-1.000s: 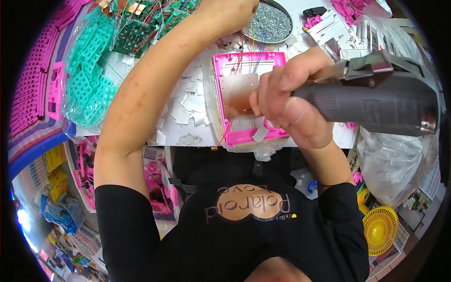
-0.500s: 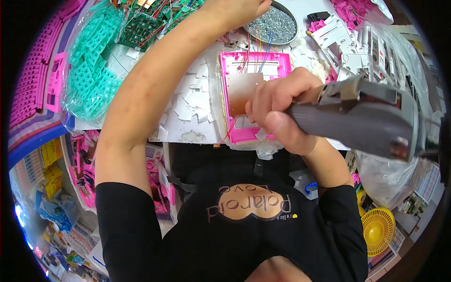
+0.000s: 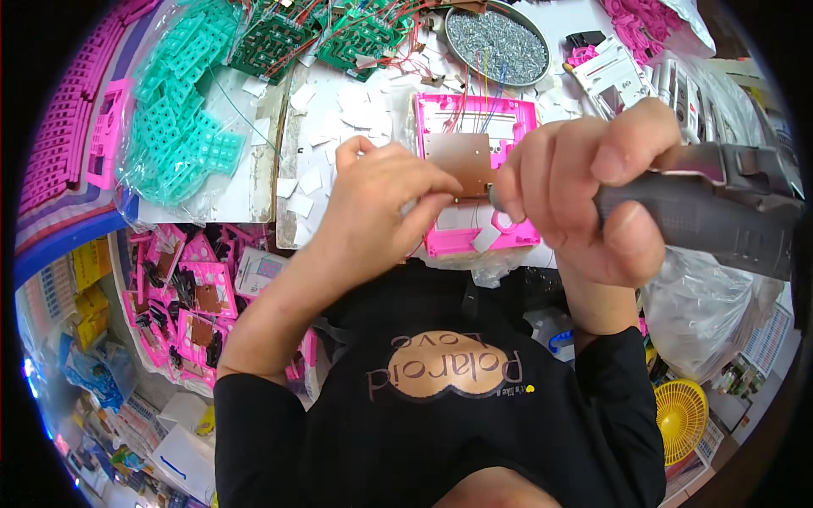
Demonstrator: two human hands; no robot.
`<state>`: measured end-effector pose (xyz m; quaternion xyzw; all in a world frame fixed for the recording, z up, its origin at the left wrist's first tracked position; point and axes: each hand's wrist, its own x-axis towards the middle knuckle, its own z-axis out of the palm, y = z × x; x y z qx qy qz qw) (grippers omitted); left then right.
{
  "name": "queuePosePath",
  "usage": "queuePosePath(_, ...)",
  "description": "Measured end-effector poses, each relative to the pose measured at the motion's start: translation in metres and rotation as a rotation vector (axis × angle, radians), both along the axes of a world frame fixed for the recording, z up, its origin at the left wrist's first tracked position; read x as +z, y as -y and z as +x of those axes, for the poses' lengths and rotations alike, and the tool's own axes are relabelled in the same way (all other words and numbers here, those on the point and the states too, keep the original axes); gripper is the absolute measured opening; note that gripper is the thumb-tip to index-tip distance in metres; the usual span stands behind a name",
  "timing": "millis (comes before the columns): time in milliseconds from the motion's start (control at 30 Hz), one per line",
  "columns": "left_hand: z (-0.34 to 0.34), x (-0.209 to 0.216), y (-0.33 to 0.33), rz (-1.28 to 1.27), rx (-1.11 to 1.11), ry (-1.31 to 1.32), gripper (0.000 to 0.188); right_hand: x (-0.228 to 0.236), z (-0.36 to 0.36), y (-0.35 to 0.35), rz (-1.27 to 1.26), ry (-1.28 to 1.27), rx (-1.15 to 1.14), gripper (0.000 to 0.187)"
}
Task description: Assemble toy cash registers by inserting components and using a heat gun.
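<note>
Both hands are raised over a pink plastic frame (image 3: 474, 169) holding a brown circuit board (image 3: 461, 157).

Left hand (image 3: 381, 203) is pinched shut at the frame's left edge, its contents hidden; right hand (image 3: 584, 195) is clenched around a grey power screwdriver (image 3: 703, 207). Beyond the frame, a round metal dish (image 3: 498, 35) is filled with screws. Left of it, teal parts are bagged (image 3: 182, 127) on the white worktable (image 3: 254, 182).
</note>
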<state>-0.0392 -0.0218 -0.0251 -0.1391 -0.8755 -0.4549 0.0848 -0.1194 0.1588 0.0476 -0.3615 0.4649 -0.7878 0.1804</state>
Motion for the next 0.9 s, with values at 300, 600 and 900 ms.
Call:
queuePosePath(300,0.006,0.001,0.002,-0.092,0.037,-0.017,0.015,-0.003,0.004,0.009,0.044,-0.031,-0.034,0.032)
queuePosePath(600,0.026,-0.01,-0.004,-0.385,0.058,-0.194,0.03,-0.037,-0.031,0.026,-0.036,-0.076,0.029,0.015)
queuePosePath(900,0.028,-0.014,-0.007,-0.414,0.077,-0.166,0.028,-0.043,-0.022,0.035,0.256,-0.251,-0.144,0.018)
